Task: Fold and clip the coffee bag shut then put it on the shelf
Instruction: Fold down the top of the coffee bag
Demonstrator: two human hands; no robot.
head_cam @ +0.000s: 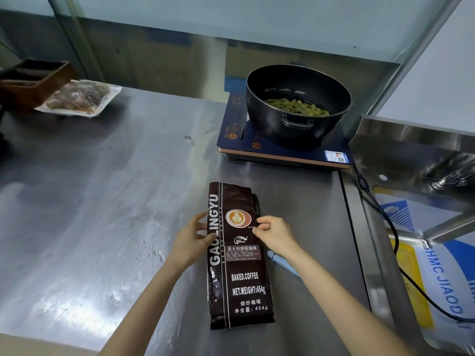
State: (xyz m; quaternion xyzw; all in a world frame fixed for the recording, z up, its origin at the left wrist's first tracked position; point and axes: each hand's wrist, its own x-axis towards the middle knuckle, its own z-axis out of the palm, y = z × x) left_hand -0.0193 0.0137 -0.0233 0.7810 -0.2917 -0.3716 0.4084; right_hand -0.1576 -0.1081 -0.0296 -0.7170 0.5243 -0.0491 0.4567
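Observation:
A dark brown coffee bag lies flat on the steel table, label up, its top end pointing away from me. My left hand rests against the bag's left edge with fingers spread and the thumb on the label. Over the bag's right edge, my right hand hovers with its fingers curled and touches the bag near the round logo. A light blue clip lies on the table right of the bag, partly hidden under my right forearm.
A black pot with green vegetables stands on a dark induction cooker behind the bag. Its black cable runs down the right side. A steel sink is at the right. A packet of meat and a wooden box lie far left.

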